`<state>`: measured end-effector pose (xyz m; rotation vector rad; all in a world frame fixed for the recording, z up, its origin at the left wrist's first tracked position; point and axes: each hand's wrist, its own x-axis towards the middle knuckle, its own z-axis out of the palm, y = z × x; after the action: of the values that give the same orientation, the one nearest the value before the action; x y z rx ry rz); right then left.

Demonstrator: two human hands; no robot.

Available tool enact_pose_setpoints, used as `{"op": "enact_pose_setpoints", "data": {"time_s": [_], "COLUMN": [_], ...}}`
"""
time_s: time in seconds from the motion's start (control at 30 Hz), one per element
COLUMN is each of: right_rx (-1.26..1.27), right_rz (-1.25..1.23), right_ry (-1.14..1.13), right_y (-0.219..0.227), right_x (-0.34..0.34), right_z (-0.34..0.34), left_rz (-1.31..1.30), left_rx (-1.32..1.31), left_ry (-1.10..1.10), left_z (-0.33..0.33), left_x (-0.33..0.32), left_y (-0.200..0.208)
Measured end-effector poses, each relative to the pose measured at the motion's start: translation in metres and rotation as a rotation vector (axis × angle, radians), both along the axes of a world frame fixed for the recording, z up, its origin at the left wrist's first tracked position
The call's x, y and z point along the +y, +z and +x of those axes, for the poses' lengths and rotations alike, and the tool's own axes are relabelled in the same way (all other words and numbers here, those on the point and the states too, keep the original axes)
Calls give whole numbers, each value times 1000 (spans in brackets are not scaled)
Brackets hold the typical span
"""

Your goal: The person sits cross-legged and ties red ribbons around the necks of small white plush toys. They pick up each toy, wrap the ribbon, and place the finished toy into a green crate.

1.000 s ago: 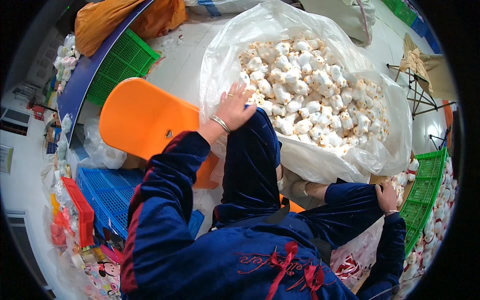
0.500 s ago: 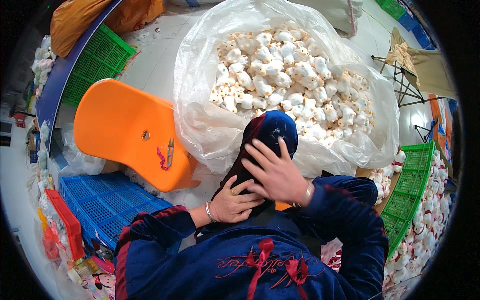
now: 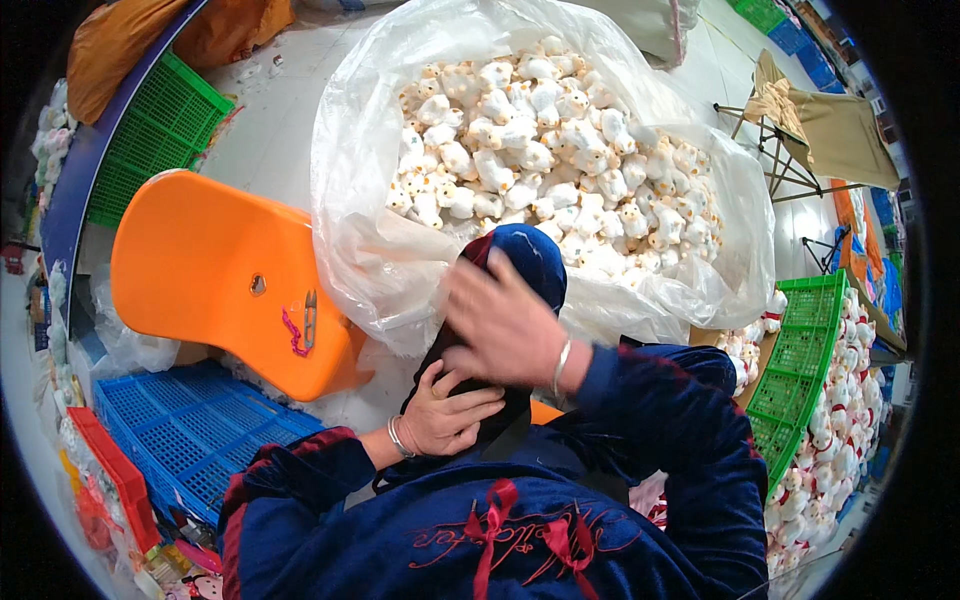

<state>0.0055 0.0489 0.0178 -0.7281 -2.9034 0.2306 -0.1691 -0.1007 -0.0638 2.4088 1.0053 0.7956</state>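
Observation:
My left hand (image 3: 448, 412) rests on the dark velvet trouser leg (image 3: 532, 252), fingers loosely bent and nothing held. Over the same leg, just below the knee, my right hand (image 3: 508, 328) is stretched out and blurred by motion; no object shows in it. Some whitish fluff clings to the knee. Beyond the knee lies a big clear plastic bag (image 3: 345, 150), its mouth spread wide around a heap of small white plush toys (image 3: 545, 140) with orange-yellow parts. Thread snips (image 3: 310, 320) with a pink cord (image 3: 294, 334) lie on the orange chair (image 3: 200, 265) at the left.
Left of me are a blue crate (image 3: 205, 430), a red crate (image 3: 112, 475) and a green crate (image 3: 150, 140). At the right, a green crate (image 3: 800, 370) stands beside more white-and-red plush toys (image 3: 830, 430). A beige folding stool (image 3: 830, 130) is at the far right.
My right hand has swept left across the leg and is now blurred. The left hand stays on the thigh. The whole view has shifted slightly, so the surroundings sit further left.

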Motion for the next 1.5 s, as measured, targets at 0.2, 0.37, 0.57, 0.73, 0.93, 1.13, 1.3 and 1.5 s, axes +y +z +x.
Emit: {"op": "enact_pose_setpoints", "data": {"time_s": [0.2, 0.37, 0.57, 0.73, 0.93, 1.13, 1.3, 1.5], "right_rx": [-22, 276, 116, 111, 460, 423, 683, 946], "right_rz": [-704, -111, 18, -599, -154, -364, -399, -630], "right_ry": [-463, -381, -189, -380, -398, -224, -379, -616], "right_y": [-6, -20, 5, 0, -33, -34, -5, -11], "right_x": [124, -16, 26, 94, -33, -91, -30, -8], "right_z": [15, 33, -1, 3, 32, 57, 87, 73], "left_rz": [21, 27, 20, 39, 35, 54, 25, 32], "left_rx": [19, -4, 7, 26, 31, 52, 23, 4], "left_ry": [-22, 28, 47, 35, 62, 109, 127, 99], "left_z": [-2, -4, -4, -3, -7, -11, -8, -7], "left_x": [0, -6, -3, -3, -5, -11, -11, -3], "left_y": [2, -6, -2, 2, -4, -10, -3, -3]}}
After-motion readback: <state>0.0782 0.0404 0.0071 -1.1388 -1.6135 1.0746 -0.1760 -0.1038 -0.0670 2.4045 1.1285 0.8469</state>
